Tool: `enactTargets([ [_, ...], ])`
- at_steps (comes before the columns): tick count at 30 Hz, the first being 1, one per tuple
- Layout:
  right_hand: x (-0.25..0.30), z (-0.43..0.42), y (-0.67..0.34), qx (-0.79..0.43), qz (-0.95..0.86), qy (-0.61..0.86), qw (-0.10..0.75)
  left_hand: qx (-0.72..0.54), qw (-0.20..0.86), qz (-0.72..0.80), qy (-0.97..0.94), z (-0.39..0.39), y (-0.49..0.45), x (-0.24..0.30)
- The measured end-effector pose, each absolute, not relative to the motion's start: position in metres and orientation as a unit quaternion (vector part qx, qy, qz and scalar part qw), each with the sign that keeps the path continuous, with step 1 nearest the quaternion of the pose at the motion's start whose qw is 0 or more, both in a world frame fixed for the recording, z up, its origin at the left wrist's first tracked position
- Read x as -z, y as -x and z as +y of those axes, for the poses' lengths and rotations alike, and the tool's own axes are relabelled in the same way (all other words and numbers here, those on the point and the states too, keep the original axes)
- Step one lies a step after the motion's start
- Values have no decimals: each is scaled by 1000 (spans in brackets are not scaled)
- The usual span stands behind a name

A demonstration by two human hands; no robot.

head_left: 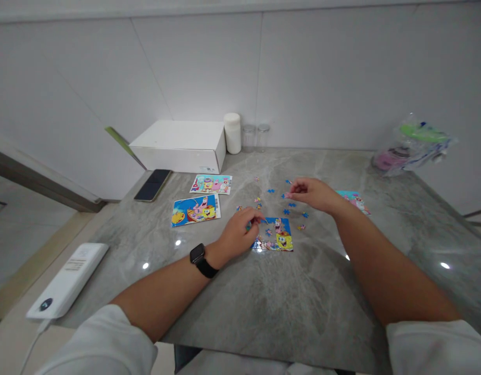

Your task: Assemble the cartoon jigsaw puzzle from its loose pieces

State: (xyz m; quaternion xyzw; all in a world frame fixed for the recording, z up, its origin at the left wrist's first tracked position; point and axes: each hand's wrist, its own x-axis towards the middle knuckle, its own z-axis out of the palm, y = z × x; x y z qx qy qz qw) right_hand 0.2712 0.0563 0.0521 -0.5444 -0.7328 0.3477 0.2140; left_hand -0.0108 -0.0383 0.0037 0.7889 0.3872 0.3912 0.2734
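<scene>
A small cartoon jigsaw puzzle [277, 235] lies partly assembled in the middle of the grey marble table [287, 307]. My left hand [238, 232], with a black watch on its wrist, rests at the puzzle's left edge, fingers curled in a pinch on a small puzzle piece. My right hand [311, 192] hovers behind the puzzle among several loose blue pieces [289, 205], fingertips pinched on one tiny piece.
Two finished cartoon pictures [195, 209] [211, 184] lie to the left, another [353, 200] beside my right forearm. A black phone [152, 185], white box [180, 146], white jar [232, 133] and two clear jars stand behind. A plastic bag [412, 146] sits far right, a white power bank [66, 281] near left.
</scene>
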Motion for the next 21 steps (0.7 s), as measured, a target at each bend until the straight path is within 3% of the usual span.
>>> enactTargets([
  [9, -60, 13, -206, -560, -660, 416, 281, -446, 394, 439, -673, -36, 9, -5],
  [21, -47, 12, -200, -582, -647, 404, 282, -420, 388, 466, -675, -35, 8, -5],
])
